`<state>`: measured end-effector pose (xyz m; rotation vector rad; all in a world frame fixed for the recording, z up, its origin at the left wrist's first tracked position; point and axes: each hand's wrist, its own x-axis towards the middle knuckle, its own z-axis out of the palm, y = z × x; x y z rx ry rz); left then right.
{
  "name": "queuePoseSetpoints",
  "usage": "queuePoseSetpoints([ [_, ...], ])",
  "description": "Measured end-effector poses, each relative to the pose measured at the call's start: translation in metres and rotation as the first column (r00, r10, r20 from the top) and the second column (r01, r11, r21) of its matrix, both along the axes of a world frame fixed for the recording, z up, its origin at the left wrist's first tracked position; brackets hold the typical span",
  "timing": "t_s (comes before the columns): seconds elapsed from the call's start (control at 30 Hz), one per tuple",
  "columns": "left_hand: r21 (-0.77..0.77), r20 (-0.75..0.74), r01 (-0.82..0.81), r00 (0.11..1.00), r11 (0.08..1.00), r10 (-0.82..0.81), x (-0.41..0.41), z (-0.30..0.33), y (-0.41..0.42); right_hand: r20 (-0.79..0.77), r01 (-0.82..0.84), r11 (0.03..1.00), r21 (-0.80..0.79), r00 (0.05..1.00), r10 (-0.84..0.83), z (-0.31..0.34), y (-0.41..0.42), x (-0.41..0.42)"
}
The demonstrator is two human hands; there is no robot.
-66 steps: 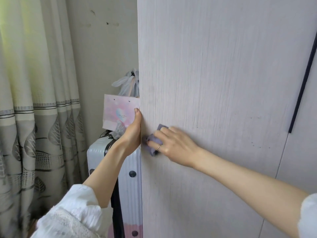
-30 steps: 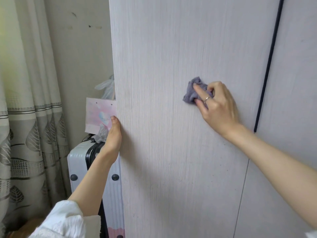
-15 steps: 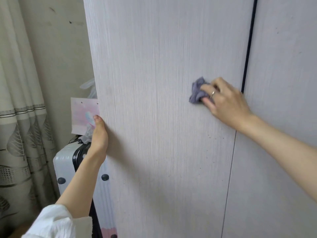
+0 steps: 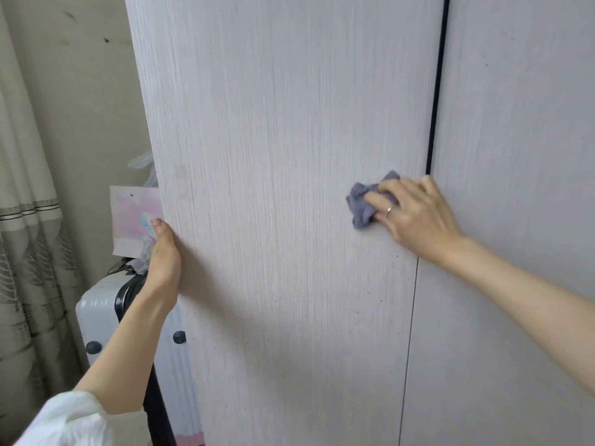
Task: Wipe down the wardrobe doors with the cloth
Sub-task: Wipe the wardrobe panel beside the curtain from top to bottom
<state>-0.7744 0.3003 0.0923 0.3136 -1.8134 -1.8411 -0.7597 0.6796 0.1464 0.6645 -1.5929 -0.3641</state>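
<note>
The pale wood-grain left wardrobe door point(image 4: 273, 140) fills the middle of the view, and the right door point(image 4: 521, 130) is beside it. My right hand point(image 4: 418, 217) grips a crumpled purple-grey cloth point(image 4: 360, 204) and presses it against the left door, just left of the seam and below the dark vertical handle strip point(image 4: 436, 91). My left hand point(image 4: 164, 252) holds the left door's free edge at about the same height. Its thumb lies on the front face and its fingers are hidden behind the edge.
Behind the door's left edge stands a white suitcase point(image 4: 99, 313) with a pink paper bag point(image 4: 132, 214) on top. A patterned curtain point(image 4: 22, 252) hangs at the far left against a marked wall point(image 4: 80, 91).
My right hand has carried the cloth from the door's left edge up and across to the right side near the seam, then slightly down. My left hand has stayed on the door edge.
</note>
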Motion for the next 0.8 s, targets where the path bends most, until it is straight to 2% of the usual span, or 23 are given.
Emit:
queuePoseSetpoints([
  [0.13, 0.018, -0.002, -0.017, 1.0, 1.0, 0.017, -0.002, 0.0, 0.0, -0.004, 0.009, 0.963, -0.271, 1.0, -0.011, 0.047, -0.003, -0.002],
  [0.2, 0.011, 0.0, -0.022, 1.0, 1.0, 0.022, -0.001, 0.0, 0.001, 0.011, -0.01, 0.919, -0.395, 1.0, 0.016, 0.045, -0.008, -0.005],
  [0.3, -0.005, -0.017, -0.011, 1.0, 1.0, 0.01, 0.0, 0.001, 0.003, 0.0, -0.054, 0.874, -0.483, 0.998, 0.061, 0.016, -0.009, -0.008],
  [0.47, 0.03, 0.006, 0.006, 1.0, 1.0, -0.006, 0.002, 0.001, 0.0, 0.042, -0.057, 0.848, -0.527, 0.995, 0.093, -0.082, -0.002, -0.008],
  [0.6, 0.05, 0.04, -0.012, 0.999, 0.999, 0.01, 0.003, 0.001, -0.003, 0.131, -0.007, 0.886, -0.464, 0.989, 0.076, -0.142, 0.004, -0.004],
  [0.7, 0.065, -0.002, 0.012, 1.0, 0.998, -0.012, 0.001, 0.001, 0.001, 0.166, 0.015, 0.915, -0.404, 0.985, 0.057, -0.124, 0.004, 0.002],
  [0.8, 0.037, 0.0, -0.008, 1.0, 0.999, 0.008, -0.002, -0.002, 0.001, 0.136, 0.004, 0.86, -0.511, 0.988, 0.077, -0.071, -0.012, 0.005],
])
